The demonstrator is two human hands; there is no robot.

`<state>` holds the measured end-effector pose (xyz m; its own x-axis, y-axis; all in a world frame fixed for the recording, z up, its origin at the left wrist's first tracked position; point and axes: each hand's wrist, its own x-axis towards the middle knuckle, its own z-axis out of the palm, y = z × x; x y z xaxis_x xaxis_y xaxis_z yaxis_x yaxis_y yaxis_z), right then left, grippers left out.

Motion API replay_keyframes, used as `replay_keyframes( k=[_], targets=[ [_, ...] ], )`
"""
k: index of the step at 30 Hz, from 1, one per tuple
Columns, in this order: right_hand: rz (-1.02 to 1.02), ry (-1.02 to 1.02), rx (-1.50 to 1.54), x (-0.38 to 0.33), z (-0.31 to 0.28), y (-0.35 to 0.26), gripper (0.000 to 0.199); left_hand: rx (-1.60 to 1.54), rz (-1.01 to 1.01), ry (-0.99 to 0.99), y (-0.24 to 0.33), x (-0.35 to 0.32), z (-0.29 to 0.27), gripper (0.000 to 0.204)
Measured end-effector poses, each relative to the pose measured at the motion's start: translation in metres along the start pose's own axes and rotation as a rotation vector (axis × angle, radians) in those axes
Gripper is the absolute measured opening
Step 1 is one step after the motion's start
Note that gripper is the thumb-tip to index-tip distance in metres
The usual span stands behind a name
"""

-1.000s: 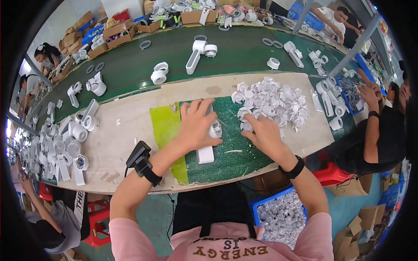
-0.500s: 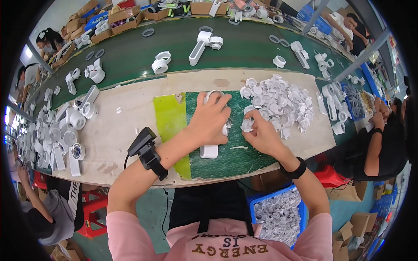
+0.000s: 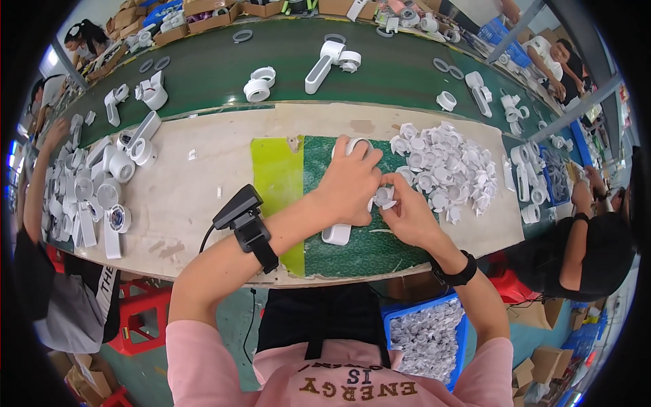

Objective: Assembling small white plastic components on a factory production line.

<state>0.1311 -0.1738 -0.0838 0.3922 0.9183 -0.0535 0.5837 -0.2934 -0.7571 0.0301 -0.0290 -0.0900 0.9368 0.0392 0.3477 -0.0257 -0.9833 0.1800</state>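
My left hand (image 3: pixel 351 182) is closed over a white plastic fan housing (image 3: pixel 337 234), whose handle points toward me. A round rim of the housing shows beyond my fingers; its middle is hidden under the hand. Between the thumb and fingers of my right hand (image 3: pixel 409 211) is a small white plastic cap (image 3: pixel 384 197). The cap is right beside the housing's right side; whether they touch I cannot tell. Both hands are over a dark green mat (image 3: pixel 339 261) with a yellow-green strip (image 3: pixel 278 176) along its left. Just right of the mat lies a heap of similar white caps (image 3: pixel 451 169).
White fan housings (image 3: pixel 108 193) are piled at the left of the table (image 3: pixel 196 224). Beyond the table runs a green conveyor belt (image 3: pixel 203 81) carrying housings and grey rings. A blue bin (image 3: pixel 464 339) of small white parts stands below the front edge. Co-workers sit on both sides.
My right hand has brought the cap leftward, up to the housing under my left hand. The view has shifted slightly. At the left, a co-worker's arm now reaches toward the belt.
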Motion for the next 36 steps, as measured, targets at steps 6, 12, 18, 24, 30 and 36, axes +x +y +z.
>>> replay_keyframes(
  k=[6, 12, 18, 24, 30, 36],
  targets=[
    [0.034, 0.001, -0.07, 0.0, 0.003, -0.007, 0.04, 0.024, -0.024, -0.018, 0.002, 0.001, 0.002, 0.044],
    [0.054, 0.034, -0.034, 0.006, 0.004, -0.006, 0.043, 0.044, -0.015, -0.027, -0.002, 0.006, 0.003, 0.044],
    [-0.027, 0.037, -0.144, 0.015, 0.013, 0.0, 0.042, 0.119, -0.049, -0.09, -0.005, 0.0, -0.002, 0.037],
    [-0.148, 0.154, -0.095, -0.003, 0.004, 0.027, 0.033, 0.086, 0.022, -0.103, 0.017, 0.019, 0.021, 0.044],
    [-0.184, 0.057, -0.032, 0.007, 0.014, 0.007, 0.065, 0.203, -0.067, -0.238, 0.01, 0.008, 0.006, 0.043],
    [-0.133, 0.069, -0.178, 0.008, 0.012, 0.014, 0.066, 0.166, -0.044, -0.241, 0.01, 0.015, 0.011, 0.049]
  ],
)
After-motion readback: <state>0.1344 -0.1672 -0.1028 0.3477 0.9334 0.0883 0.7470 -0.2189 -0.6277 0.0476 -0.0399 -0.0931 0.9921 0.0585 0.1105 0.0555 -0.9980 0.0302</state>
